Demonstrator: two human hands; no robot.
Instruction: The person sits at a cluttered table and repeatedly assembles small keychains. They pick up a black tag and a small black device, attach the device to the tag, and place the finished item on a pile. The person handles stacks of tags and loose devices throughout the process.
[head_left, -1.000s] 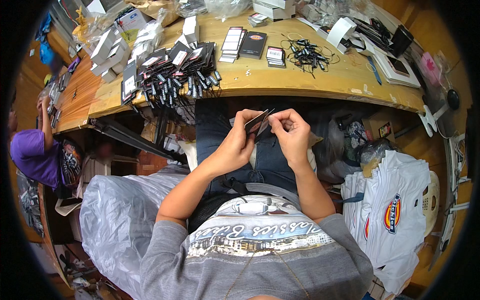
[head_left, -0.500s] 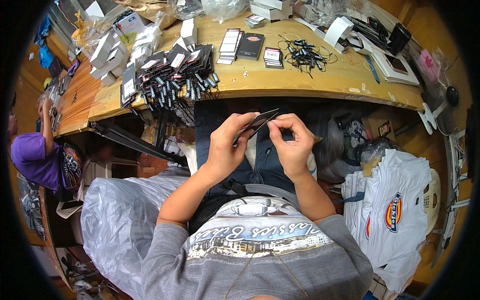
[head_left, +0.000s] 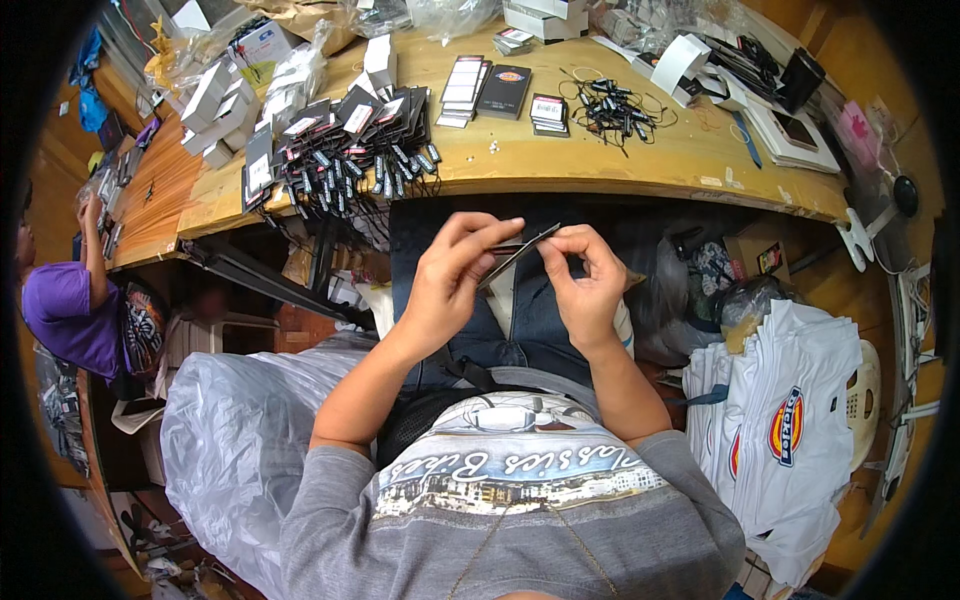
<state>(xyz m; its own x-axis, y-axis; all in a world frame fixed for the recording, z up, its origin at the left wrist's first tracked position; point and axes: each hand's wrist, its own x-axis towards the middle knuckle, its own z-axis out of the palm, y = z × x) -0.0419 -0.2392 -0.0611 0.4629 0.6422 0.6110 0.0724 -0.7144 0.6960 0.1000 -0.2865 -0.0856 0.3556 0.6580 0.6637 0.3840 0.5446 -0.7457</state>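
Above my lap, just in front of the table's near edge, I hold thin black hang tags (head_left: 522,254) tilted nearly edge-on. My left hand (head_left: 445,285) grips them between thumb and fingers, its index finger stretched over the top. My right hand (head_left: 586,290) is closed in a pinch at the tags' upper right corner; a cord between those fingertips is too small to make out. A heap of black tags with cords (head_left: 350,140) lies on the table at left. Right of it are a black tag stack (head_left: 503,92), white-faced tags (head_left: 462,88), small labels (head_left: 549,115) and loose black cords (head_left: 612,108).
White boxes (head_left: 215,110) and plastic bags stand at the table's far left. A notebook with a phone (head_left: 795,130) lies at the right. Folded white shirts (head_left: 780,430) are piled on a chair at my right, a large plastic bag (head_left: 235,440) at my left. Another person (head_left: 75,310) sits far left.
My left hand has shifted slightly, its index finger now straightened over the tags. The tags have turned more edge-on. My right hand keeps its pinch at nearly the same place.
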